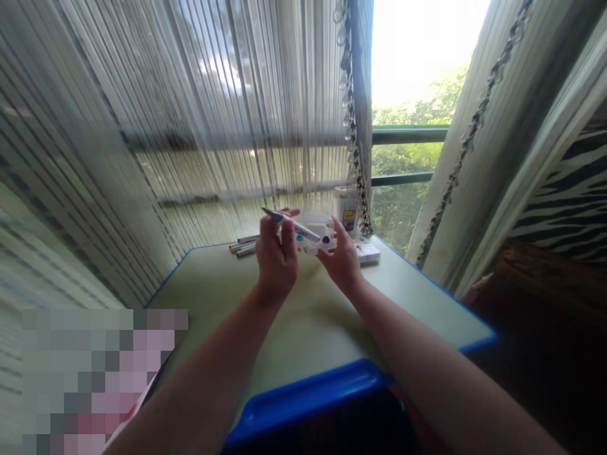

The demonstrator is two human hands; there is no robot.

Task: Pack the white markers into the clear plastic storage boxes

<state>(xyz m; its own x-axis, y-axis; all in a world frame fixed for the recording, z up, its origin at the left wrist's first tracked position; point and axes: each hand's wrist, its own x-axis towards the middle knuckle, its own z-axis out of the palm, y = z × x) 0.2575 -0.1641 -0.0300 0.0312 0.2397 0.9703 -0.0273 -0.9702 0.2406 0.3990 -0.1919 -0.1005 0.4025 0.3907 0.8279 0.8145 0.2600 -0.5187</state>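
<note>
My left hand [277, 256] is closed around a white marker [296, 226] with a grey cap or tip end that points up and left. The marker's other end lies across the front of a clear plastic case [317, 222]. My right hand [344, 256] grips that case from its right side, above the table. A purple round marker end and a teal one show at the case's lower part; how many markers are inside I cannot tell. Several more markers [246, 245] lie on the table just left of my left hand.
The pale table [308, 322] has a blue edge and a raised blue lip [313, 395] at the front. A white box [366, 251] lies right of my right hand, with an upright clear container [346, 205] behind it. String curtains [237, 126] hang along the table's far side.
</note>
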